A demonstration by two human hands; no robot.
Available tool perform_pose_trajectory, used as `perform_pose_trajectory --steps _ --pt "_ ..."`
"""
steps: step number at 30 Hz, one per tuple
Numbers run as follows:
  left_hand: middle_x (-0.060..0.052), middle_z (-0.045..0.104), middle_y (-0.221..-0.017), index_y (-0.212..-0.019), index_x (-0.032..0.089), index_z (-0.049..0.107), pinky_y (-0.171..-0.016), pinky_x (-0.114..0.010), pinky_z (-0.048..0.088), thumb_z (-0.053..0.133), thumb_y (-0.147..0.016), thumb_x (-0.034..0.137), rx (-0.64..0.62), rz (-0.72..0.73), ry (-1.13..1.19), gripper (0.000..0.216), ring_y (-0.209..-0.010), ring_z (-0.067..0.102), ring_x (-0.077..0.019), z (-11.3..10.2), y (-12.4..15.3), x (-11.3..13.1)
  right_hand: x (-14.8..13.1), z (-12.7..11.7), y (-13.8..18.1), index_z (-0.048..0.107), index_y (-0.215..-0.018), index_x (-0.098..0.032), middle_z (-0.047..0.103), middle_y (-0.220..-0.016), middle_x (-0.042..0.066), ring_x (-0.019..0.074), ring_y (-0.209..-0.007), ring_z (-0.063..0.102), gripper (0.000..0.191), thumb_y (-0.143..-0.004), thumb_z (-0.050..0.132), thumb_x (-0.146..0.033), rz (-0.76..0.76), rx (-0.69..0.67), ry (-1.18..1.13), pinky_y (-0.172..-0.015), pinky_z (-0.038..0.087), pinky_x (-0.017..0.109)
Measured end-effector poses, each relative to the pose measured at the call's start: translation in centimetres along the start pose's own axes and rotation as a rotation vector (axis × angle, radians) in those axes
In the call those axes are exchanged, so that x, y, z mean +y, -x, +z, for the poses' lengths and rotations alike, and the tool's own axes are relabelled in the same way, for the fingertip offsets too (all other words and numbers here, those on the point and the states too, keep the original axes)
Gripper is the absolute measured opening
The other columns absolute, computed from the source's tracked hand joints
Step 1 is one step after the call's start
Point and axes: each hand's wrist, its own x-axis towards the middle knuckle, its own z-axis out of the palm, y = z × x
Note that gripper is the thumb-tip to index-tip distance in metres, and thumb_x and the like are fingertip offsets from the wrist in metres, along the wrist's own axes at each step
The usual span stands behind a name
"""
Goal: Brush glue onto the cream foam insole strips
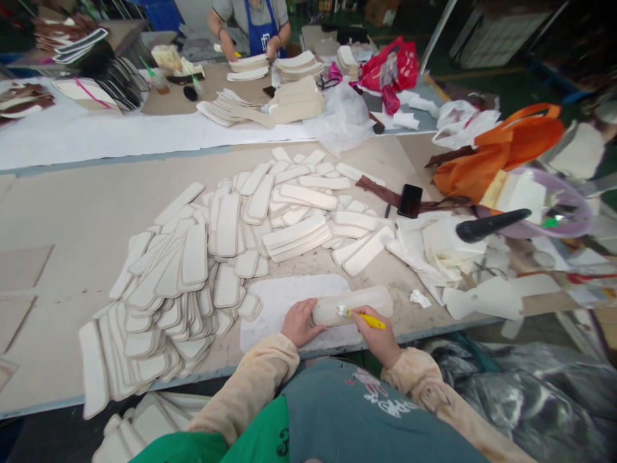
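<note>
A cream, round-ended panel [373, 299] lies in front of me on a white paper sheet [270, 308]. My left hand [303, 323] holds the panel's left end, thumb on the near side and fingers on the far side. In my right hand [378, 335] is a small brush [370, 320] with a yellow handle, gripped near its head. The brush's whitish tip touches or hovers just over the panel's middle; I cannot tell which. To the left and beyond lies a big heap of similar cream panels [193, 257], many in fanned stacks.
Right of the panel are crumpled tissue [420, 298], a white container [448, 244] with a black handle across it, a phone [409, 200], an orange bag [501, 154] and a lilac basin [573, 212]. Across the table a co-worker [260, 29] in a blue apron handles similar pieces.
</note>
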Motion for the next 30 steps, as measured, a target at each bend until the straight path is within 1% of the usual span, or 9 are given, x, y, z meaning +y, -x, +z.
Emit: perform_pose_trajectory --steps 3,7,10,12,17,20,23,26,30 --pt "-0.014 0.056 -0.130 -0.132 0.018 0.047 -0.103 -0.047 0.044 0.074 -0.070 0.050 -0.001 0.008 0.002 0.075 -0.118 0.053 -0.0295 -0.1 -0.1 0.1 -0.4 -0.8 0.0 0.064 -0.080 -0.019 0.056 -0.059 -0.003 0.0137 -0.056 0.052 0.031 -0.081 0.057 -0.049 0.044 0.053 -0.054 -0.055 0.042 0.025" --pt "-0.014 0.056 -0.129 -0.132 0.018 0.046 -0.102 -0.046 0.045 0.071 -0.072 0.050 -0.008 0.005 -0.007 0.073 -0.117 0.054 -0.0293 -0.2 -0.1 0.1 -1.1 0.6 -0.5 0.065 -0.081 -0.020 0.056 -0.055 -0.004 0.0135 -0.052 0.053 0.029 -0.080 0.056 -0.047 0.101 -0.047 -0.105 -0.054 0.043 0.025" --pt "-0.015 0.056 -0.130 -0.133 0.016 0.046 -0.102 -0.044 0.044 0.069 -0.074 0.049 -0.012 0.007 -0.025 0.071 -0.117 0.054 -0.0289 -0.1 -0.2 0.1 -0.5 0.5 -1.6 0.066 -0.076 -0.020 0.057 -0.055 -0.003 0.0145 -0.053 0.054 0.027 -0.077 0.056 -0.045 0.117 0.013 -0.050 -0.055 0.043 0.026" --pt "-0.016 0.056 -0.131 -0.133 0.015 0.046 -0.103 -0.044 0.044 0.068 -0.076 0.049 -0.013 0.009 -0.040 0.070 -0.118 0.053 -0.0288 0.0 -0.1 0.1 0.5 -1.2 -2.5 0.066 -0.075 -0.019 0.057 -0.055 -0.002 0.0157 -0.054 0.054 0.027 -0.076 0.054 -0.044 0.131 0.100 -0.020 -0.056 0.044 0.027" --pt "-0.014 0.056 -0.131 -0.132 0.017 0.047 -0.103 -0.044 0.044 0.068 -0.075 0.049 -0.014 -0.009 -0.066 0.068 -0.118 0.054 -0.0289 0.1 0.0 0.2 2.9 -8.0 -3.9 0.065 -0.076 -0.019 0.056 -0.052 -0.002 0.0183 -0.056 0.055 0.028 -0.074 0.054 -0.046 0.180 0.329 0.107 -0.060 0.043 0.030" --pt "-0.014 0.056 -0.131 -0.133 0.017 0.047 -0.103 -0.043 0.045 0.068 -0.075 0.048 -0.014 -0.003 -0.071 0.069 -0.118 0.053 -0.0287 0.0 -0.1 0.2 3.6 -10.1 -3.1 0.066 -0.081 -0.020 0.063 -0.062 0.000 0.0187 -0.063 0.059 0.030 -0.078 0.055 -0.048 0.111 0.391 0.216 -0.066 0.044 0.030" --pt "-0.014 0.056 -0.130 -0.133 0.017 0.046 -0.103 -0.043 0.045 0.069 -0.075 0.047 -0.007 0.007 -0.070 0.070 -0.118 0.053 -0.0284 0.0 -0.1 0.3 4.0 -9.2 -1.3 0.067 -0.091 -0.019 0.070 -0.078 0.004 0.0180 -0.071 0.064 0.029 -0.086 0.051 -0.042 -0.151 0.372 0.457 -0.071 0.045 0.028" --pt "-0.014 0.057 -0.129 -0.133 0.017 0.046 -0.103 -0.044 0.045 0.069 -0.075 0.046 0.001 0.013 -0.070 0.069 -0.118 0.054 -0.0283 0.0 -0.2 0.4 3.7 -6.1 0.6 0.069 -0.089 -0.019 0.070 -0.076 0.006 0.0182 -0.069 0.065 0.024 -0.088 0.049 -0.033 -0.324 0.238 0.624 -0.068 0.045 0.027" --pt "-0.015 0.057 -0.129 -0.133 0.017 0.047 -0.102 -0.044 0.046 0.070 -0.074 0.046 0.004 0.007 -0.077 0.069 -0.118 0.054 -0.0286 -0.1 -0.2 0.6 2.0 -2.0 2.0 0.067 -0.091 -0.019 0.070 -0.077 0.007 0.0178 -0.072 0.065 0.024 -0.091 0.045 -0.028 -0.460 -0.046 0.528 -0.069 0.046 0.026"
